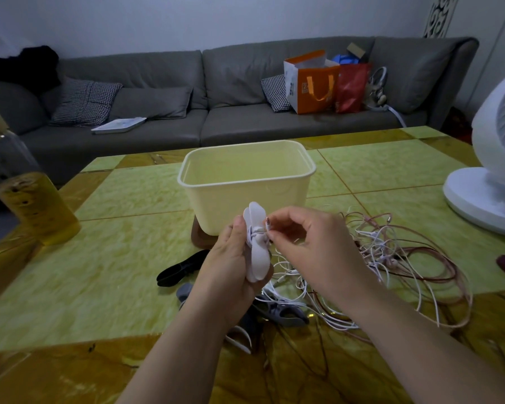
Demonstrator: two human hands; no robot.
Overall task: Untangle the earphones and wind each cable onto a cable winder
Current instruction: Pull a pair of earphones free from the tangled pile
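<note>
**Control:** Step in hand?

**Operator:** Winding, I judge. My left hand (pixel 231 266) grips the white winder (pixel 258 260) at frame centre, fingers curled round its lower half. My right hand (pixel 312 243) pinches cable at the winder's waist, thumb and forefinger closed.

**Control:** Next move?

**Operator:** Feed slack from the tangle (pixel 385 252), right of centre. White and pink cables lie knotted, so I expect snags.

**Control:** Surroundings?

**Operator:** Tub (pixel 245 176) just behind. Black winder (pixel 181 269) and grey winder (pixel 286 313) lie beneath my hands. Bottle (pixel 27 193) left and fan (pixel 493 170) right, well apart.
</note>
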